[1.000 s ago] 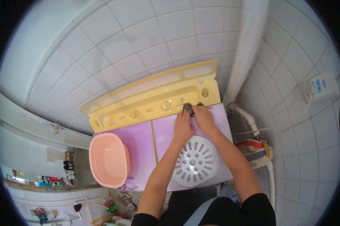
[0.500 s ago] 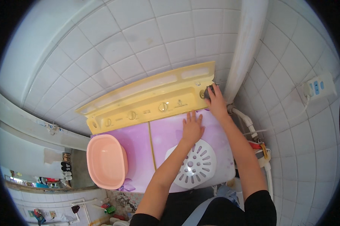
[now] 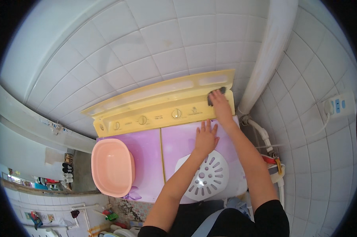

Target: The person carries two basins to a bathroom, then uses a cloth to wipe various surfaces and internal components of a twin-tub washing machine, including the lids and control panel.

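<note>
My right hand (image 3: pixel 221 106) presses a dark grey cloth (image 3: pixel 211 98) onto the right end of the yellow control panel (image 3: pixel 164 113) of a washing machine. Its fingers bend over the cloth, which is partly hidden under them. My left hand (image 3: pixel 205 138) lies flat with fingers spread on the purple lid (image 3: pixel 178 138), just below the panel. Under my left forearm sits a white slotted plastic disc (image 3: pixel 214 170), part of it covered by the arm. Round knobs, one of them a dial (image 3: pixel 176 113), stand along the panel.
A pink basin (image 3: pixel 112 168) rests on the lid's left side. Behind the machine rises a tiled wall (image 3: pixel 158 43), with a thick white pipe (image 3: pixel 265 59) at its right. A socket box (image 3: pixel 338 106) with a plugged cord hangs on the right wall. Thinner pipes (image 3: pixel 261 128) run beside the machine.
My right hand has moved the cloth from the panel's right end a little leftward and up. My left hand stays flat on the lid. The whole view has shifted slightly.
</note>
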Motion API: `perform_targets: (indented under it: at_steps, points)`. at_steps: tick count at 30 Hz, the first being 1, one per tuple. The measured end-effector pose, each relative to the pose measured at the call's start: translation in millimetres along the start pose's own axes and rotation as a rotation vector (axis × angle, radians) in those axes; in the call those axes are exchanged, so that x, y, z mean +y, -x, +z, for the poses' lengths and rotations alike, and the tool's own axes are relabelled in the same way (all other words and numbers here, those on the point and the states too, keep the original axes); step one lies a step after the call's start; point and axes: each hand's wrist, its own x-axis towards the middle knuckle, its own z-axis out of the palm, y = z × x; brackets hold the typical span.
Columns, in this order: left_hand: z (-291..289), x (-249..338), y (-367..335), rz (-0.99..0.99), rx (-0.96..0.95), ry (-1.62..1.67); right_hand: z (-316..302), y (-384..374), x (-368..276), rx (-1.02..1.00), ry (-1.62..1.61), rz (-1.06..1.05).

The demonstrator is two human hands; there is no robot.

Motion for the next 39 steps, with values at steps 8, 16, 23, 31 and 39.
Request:
perform_targets:
  at_steps: [8,16,23,31,39]
  points:
    - [-0.1,-51.5,18.2,-0.005,0.017,0.163,18.2,-3.9,-30.7,-0.106,-0.244,0.082]
    - [-33.0,-78.9,63.5,-0.395,0.046,-0.054,35.0,-12.9,-61.9,-0.230,0.010,0.107]
    - [-26.2,-81.7,66.3,-0.356,0.108,-0.069,42.1,4.5,-92.7,-0.174,-0.123,-0.044]
    - [-26.5,-84.1,68.2,-0.368,0.109,-0.080,0.4,29.8,-72.4,-0.398,-0.113,-0.204]
    - [-22.6,-84.0,68.7,-0.379,0.077,-0.068,29.8,15.8,-130.1,-0.414,-0.205,-0.219]
